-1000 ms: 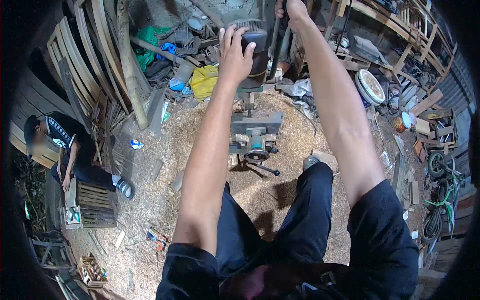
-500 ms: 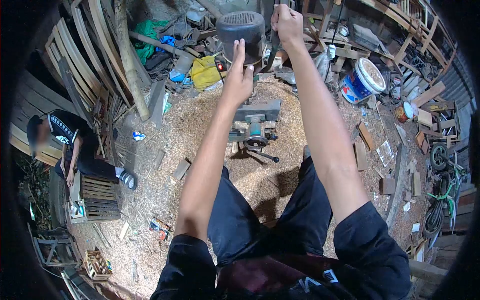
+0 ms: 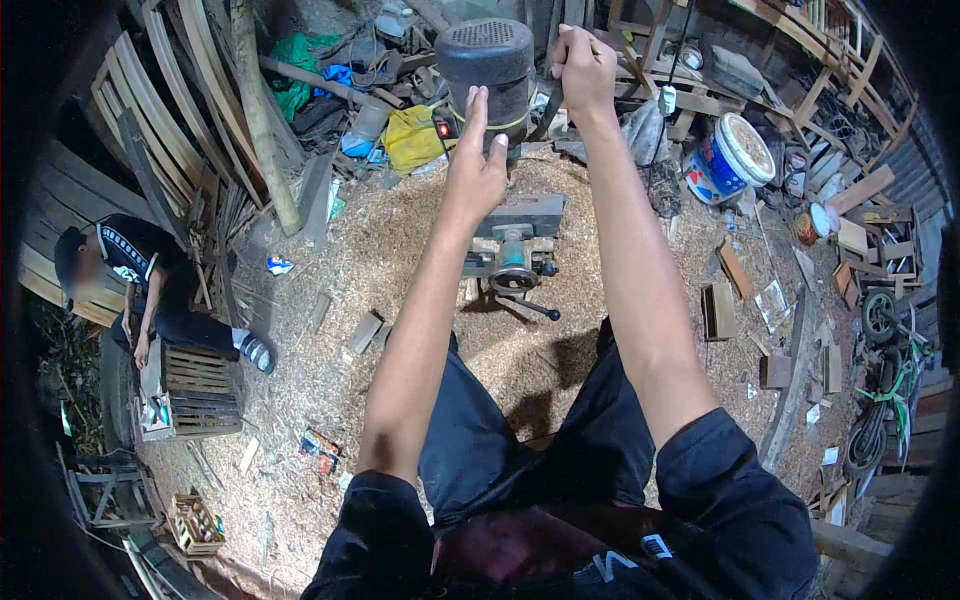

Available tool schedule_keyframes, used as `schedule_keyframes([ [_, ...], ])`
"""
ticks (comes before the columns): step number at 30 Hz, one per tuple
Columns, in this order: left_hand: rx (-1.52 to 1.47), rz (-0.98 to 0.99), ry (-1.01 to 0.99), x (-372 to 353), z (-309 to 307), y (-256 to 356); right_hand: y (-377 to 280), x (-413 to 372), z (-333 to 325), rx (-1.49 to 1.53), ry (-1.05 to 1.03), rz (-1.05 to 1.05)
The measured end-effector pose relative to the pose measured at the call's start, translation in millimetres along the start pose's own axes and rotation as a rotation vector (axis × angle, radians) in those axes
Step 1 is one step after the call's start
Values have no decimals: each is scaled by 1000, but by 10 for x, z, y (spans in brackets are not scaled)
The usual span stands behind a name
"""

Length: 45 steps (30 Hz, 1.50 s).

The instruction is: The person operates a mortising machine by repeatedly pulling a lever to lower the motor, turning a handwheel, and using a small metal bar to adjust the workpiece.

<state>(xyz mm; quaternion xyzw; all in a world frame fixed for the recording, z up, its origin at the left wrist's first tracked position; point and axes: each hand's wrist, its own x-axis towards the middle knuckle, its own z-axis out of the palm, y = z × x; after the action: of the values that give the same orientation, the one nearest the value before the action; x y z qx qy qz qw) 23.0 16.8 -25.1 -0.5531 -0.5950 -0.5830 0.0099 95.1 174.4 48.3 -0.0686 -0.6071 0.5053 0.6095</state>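
A dark motor housing [image 3: 485, 55] with a perforated top stands upright at the top centre. My left hand [image 3: 477, 165] lies flat against its lower front, fingers stretched upward. To its right, my right hand [image 3: 585, 70] is raised in a closed grip; a dark curved strap or lever beside it is partly hidden, and what the fingers hold is too unclear to name. Below the housing sits a metal vise [image 3: 512, 255] with a handwheel and a lever, over wood shavings. A small red light [image 3: 443, 130] glows left of the housing.
A person [image 3: 150, 270] sits at the left beside a slatted crate [image 3: 200, 395]. A white and blue bucket [image 3: 728, 160] stands at the upper right. Wood blocks [image 3: 718, 312] lie on the right, with a small bike [image 3: 885, 385] beyond. A pole [image 3: 262, 120] leans at upper left.
My right hand has shifted slightly down and right, with the forearm moving a little left. My left hand stays against the housing, slightly lower. The view has tilted slightly.
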Motion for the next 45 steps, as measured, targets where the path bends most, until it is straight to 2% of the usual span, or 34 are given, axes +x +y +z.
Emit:
schedule_keyframes([
  [14, -105, -77, 39, -209, -41, -91, -47, -418, -123, -56, -33, -69],
  [18, -132, -49, 28, -161, -30, -31, -110, -524, -115, 28, -17, -24],
  [22, -185, -26, 16, -141, -33, 40, -91, -609, -154, -59, -51, -92],
  [26, -220, -49, 26, -175, -71, 80, -114, -696, -175, -36, -57, -37],
  [30, -270, -90, 95, -161, -31, -7, -3, -737, -227, 139, -80, -66],
  [36, -142, -34, 102, -104, 59, -37, 30, -679, -232, 80, -97, -94],
  [39, -241, -26, 110, -124, 86, -27, -1, -715, -191, 41, -30, -83],
  [40, -356, -122, 117, -144, 72, 34, -3, -728, -145, 28, 11, -107],
  [42, -320, -110, 122, -205, 62, -17, 33, -797, -183, -92, 13, -152],
  [44, -340, -138, 142, -342, 74, -190, 126, -982, -245, -106, 50, -98],
  [45, -243, -122, 136, -442, 83, -280, 157, -1091, -268, -113, 71, -67],
])
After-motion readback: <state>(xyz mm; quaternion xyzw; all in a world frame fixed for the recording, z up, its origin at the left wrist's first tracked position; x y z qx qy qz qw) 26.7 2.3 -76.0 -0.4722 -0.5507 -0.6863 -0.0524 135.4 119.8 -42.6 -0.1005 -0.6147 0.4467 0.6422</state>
